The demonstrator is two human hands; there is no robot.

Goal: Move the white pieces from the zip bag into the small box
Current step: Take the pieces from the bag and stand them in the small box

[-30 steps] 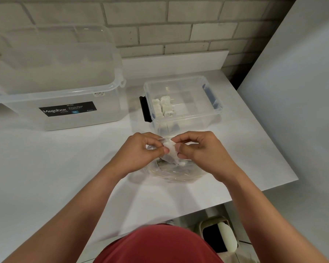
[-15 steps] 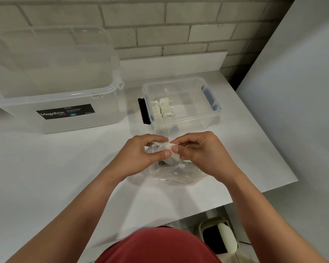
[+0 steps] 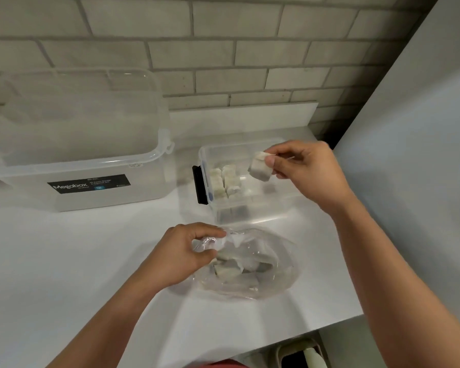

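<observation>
A clear zip bag [image 3: 266,272] lies on the white table, with several white pieces [image 3: 231,270] still inside. My left hand [image 3: 181,253] pinches the bag's crumpled mouth at its left side. My right hand [image 3: 306,168] pinches one white piece [image 3: 259,168] and holds it in the air over the small clear box [image 3: 250,208]. Several white pieces [image 3: 225,181] stand in a cluster at the left of that box.
A large clear Megabox tub [image 3: 75,144] stands at the back left against the brick wall. The table's right edge [image 3: 356,296] runs close to the bag. A grey panel rises at the right, and a bin [image 3: 300,354] sits on the floor below.
My right hand pulled a white piece out of the bag and carried it up and back over the small box. My left hand stayed on the bag's mouth.
</observation>
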